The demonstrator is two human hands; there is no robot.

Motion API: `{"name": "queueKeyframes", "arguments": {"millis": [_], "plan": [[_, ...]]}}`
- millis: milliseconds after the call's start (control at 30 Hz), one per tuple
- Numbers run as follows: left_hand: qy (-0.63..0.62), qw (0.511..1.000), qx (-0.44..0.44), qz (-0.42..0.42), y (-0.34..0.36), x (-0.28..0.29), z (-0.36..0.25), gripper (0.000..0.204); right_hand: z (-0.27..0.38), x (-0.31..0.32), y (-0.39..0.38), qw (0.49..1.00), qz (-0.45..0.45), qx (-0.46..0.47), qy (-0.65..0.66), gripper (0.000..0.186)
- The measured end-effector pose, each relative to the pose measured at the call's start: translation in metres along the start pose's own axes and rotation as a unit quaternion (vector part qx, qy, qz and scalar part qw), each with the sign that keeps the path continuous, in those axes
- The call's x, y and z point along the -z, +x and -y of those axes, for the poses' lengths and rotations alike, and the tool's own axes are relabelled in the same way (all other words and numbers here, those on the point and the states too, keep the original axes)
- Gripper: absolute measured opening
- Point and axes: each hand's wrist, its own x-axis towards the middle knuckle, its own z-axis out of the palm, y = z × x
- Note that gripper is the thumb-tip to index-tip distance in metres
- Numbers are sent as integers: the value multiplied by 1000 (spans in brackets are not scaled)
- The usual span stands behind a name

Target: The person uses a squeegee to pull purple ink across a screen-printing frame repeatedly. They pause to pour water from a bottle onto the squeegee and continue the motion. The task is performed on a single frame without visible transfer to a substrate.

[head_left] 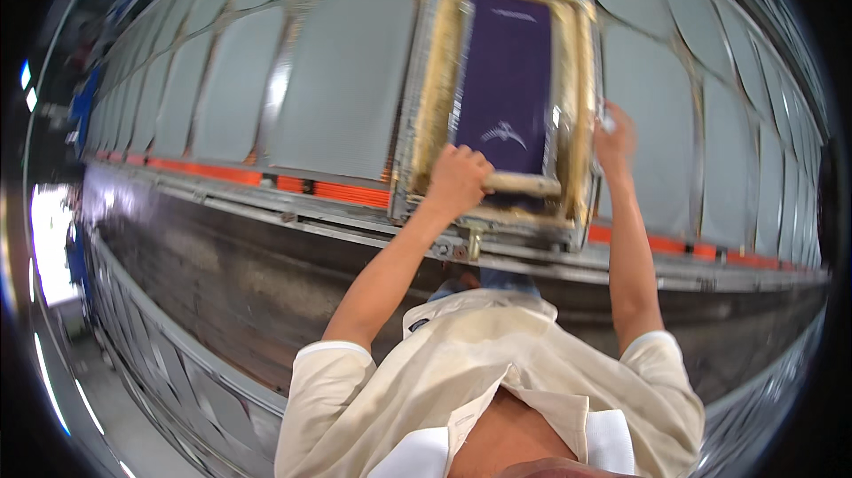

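Observation:
A screen printing frame [581,79], its border yellowed, lies over the long table in front of me. Purple mesh with pale printed marks [508,61] shows in its middle. My left hand [459,181] is closed around the left part of a squeegee [532,184] with a pale wooden handle, which lies crosswise near the frame's close end. Beside the frame's right edge is my right hand [614,139], blurred by motion. Whether its fingers touch or grip the edge cannot be made out.
Rows of flat grey panels [342,79] run along the table on both sides of the frame. An orange strip [333,191] and a metal rail [293,216] follow the near edge. A dark aisle floor [222,287] lies below, with another panelled table [191,363] at lower left.

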Motion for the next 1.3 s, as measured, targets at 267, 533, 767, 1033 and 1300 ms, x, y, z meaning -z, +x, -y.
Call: {"name": "queueKeyframes", "arguments": {"millis": [267, 533, 767, 1033, 1300], "plan": [[2, 1000, 22, -4, -16, -8, -5, 24, -71, -22, 23, 995, 10, -91, 31, 37], [-56, 992, 29, -111, -48, 47, 22, 29, 53, 28, 33, 988, 27, -118, 98, 31], [9, 991, 55, -124, -145, 102, 176, 33, 156, -158, -13, 986, -29, -75, 147, 30], [41, 994, -15, -103, -234, 107, 257, 30, 235, -226, -29, 971, 2, -164, 176, 31], [21, 993, -52, -100, -181, 85, 294, 38, 232, -231, -31, 987, -8, -155, 49, 31]]}}
